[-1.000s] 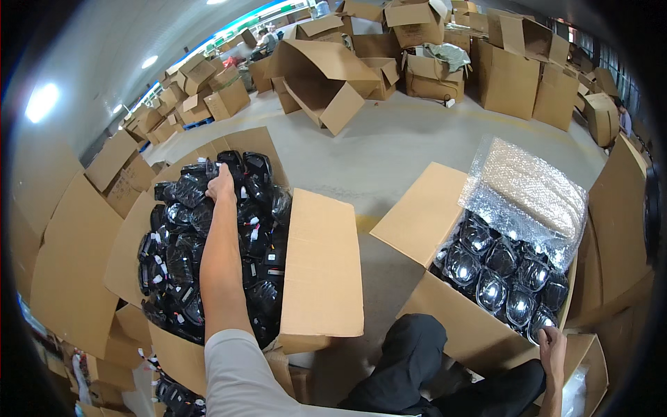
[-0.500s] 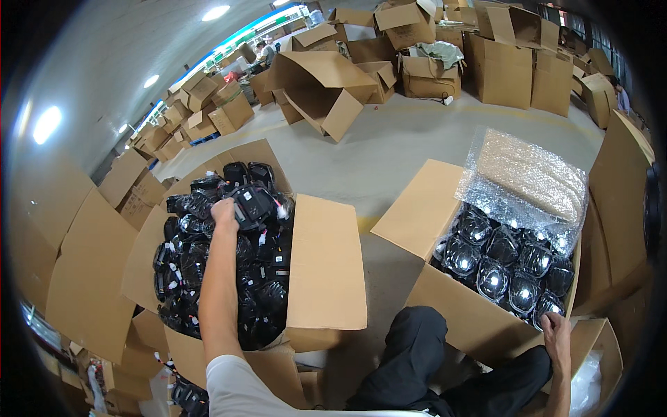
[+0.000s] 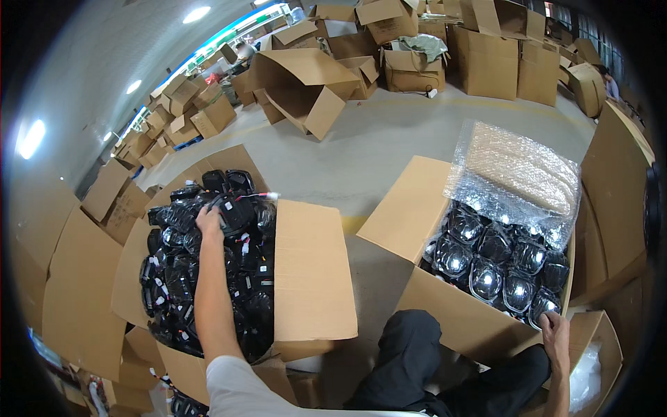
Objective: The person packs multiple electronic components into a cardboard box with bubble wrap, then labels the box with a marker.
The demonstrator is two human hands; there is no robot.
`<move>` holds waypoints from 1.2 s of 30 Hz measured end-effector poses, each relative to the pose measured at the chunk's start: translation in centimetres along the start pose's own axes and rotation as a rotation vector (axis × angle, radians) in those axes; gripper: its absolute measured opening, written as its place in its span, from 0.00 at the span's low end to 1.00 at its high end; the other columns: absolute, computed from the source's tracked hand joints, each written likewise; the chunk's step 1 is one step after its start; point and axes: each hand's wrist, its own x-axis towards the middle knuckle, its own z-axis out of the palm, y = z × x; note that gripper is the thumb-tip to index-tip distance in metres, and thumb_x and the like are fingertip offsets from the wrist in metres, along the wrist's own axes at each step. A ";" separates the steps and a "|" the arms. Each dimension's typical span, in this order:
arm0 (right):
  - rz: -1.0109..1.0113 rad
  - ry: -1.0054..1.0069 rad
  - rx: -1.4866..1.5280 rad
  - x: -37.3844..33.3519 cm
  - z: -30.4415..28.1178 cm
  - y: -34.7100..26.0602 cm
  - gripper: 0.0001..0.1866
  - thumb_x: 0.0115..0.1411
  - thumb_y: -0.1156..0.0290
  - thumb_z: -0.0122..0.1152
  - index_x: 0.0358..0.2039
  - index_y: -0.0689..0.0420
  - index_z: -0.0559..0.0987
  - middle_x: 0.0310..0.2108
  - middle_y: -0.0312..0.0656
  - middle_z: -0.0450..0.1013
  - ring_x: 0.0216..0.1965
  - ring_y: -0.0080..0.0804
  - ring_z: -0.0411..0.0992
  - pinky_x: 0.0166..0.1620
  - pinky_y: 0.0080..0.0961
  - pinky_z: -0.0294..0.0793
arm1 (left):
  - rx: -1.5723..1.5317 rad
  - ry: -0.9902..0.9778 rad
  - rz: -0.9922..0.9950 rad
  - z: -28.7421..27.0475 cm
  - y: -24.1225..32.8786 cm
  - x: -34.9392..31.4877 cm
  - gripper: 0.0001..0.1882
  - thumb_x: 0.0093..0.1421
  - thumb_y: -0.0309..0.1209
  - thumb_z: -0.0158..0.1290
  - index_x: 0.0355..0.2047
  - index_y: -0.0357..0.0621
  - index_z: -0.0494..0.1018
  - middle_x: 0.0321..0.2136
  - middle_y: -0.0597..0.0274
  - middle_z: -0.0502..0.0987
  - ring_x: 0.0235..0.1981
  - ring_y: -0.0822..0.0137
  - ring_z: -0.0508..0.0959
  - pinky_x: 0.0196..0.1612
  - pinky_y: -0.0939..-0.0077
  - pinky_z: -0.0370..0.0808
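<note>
My left hand (image 3: pixel 210 221) is closed on the edge of a black wired unit (image 3: pixel 240 214), its back housing facing up. It is over the far part of the left carton (image 3: pixel 313 271). Several similar black units (image 3: pixel 177 278), many in clear plastic film and with white connectors, lie heaped below. My right hand (image 3: pixel 554 332) has its fingers curled at the near right corner of the right carton (image 3: pixel 472 316). What they grip, if anything, is hidden. Beside it are rows of black units with glossy clear covers (image 3: pixel 484 278).
Bubble wrap (image 3: pixel 517 177) lies over the far part of the right carton. A flap (image 3: pixel 406 201) sticks out between the cartons. Stacked cartons (image 3: pixel 479 59) stand at the back, and tall cardboard panels (image 3: pixel 76 278) on the left. A small carton with clear plastic (image 3: pixel 587 379) sits near right.
The unit in my left hand has tilted, and its wires now point right over the carton's flap. My right hand stays at the carton's corner. The whole view has shifted slightly.
</note>
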 end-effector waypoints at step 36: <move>0.223 -0.219 1.470 30.9 14.9 -14.0 0.14 0.69 0.67 0.59 0.44 0.67 0.77 0.42 0.46 0.79 0.41 0.37 0.80 0.41 0.36 0.86 | -0.655 -0.895 -0.565 28.1 7.6 -39.5 0.14 0.69 0.25 0.44 0.52 0.36 0.70 0.47 0.56 0.78 0.48 0.62 0.80 0.54 0.65 0.78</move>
